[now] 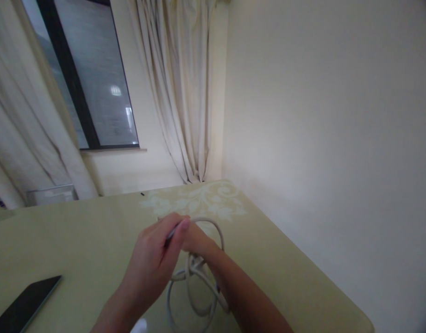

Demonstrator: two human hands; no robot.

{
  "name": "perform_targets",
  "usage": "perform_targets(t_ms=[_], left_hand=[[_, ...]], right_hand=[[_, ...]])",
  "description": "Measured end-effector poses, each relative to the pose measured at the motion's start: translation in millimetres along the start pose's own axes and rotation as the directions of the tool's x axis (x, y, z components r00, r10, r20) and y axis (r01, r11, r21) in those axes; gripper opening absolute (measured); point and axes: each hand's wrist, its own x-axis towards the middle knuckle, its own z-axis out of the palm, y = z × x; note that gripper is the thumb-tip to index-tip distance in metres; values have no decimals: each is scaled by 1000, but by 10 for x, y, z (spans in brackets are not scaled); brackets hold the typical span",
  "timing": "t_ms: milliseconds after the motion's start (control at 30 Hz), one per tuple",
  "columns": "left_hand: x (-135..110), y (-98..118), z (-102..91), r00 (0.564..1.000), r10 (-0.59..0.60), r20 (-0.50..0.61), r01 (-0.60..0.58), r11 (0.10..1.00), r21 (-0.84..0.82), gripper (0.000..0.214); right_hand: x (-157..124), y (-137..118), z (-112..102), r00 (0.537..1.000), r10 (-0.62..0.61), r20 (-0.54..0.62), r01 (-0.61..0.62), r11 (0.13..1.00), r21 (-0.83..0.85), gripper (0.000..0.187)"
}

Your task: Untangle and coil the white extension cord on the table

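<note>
My left hand point(152, 259) is closed around a grey-white cable point(218, 231), with a short stretch of it showing between thumb and forefinger. Right behind it, my right hand point(195, 238) meets the left above the table, its fingers hidden by the left hand. From where the hands meet, the cable arches over my right wrist. Several loose, crossing loops of it hang or lie below, between my forearms; whether they touch the table I cannot tell.
The pale green table point(95, 236) has a white floral pattern at its far corner. A dark flat device point(27, 303) lies at lower left, and a small black piece point(142, 194) near the far edge. A wall point(320, 138) borders the right side; curtains point(185, 92) hang beyond.
</note>
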Motion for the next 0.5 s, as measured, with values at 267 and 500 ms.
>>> perform_targets(t_ms=[267,500], left_hand=[[49,-226,-49,891,-116,440,102,993,56,40],[69,-709,360,923,-254,288,300,945,-130,25]], right_hand=[[96,-165,-265,822,531,-207,-174,579,797,24],[17,-399,-426,922,307,-236,105,389,915,38]])
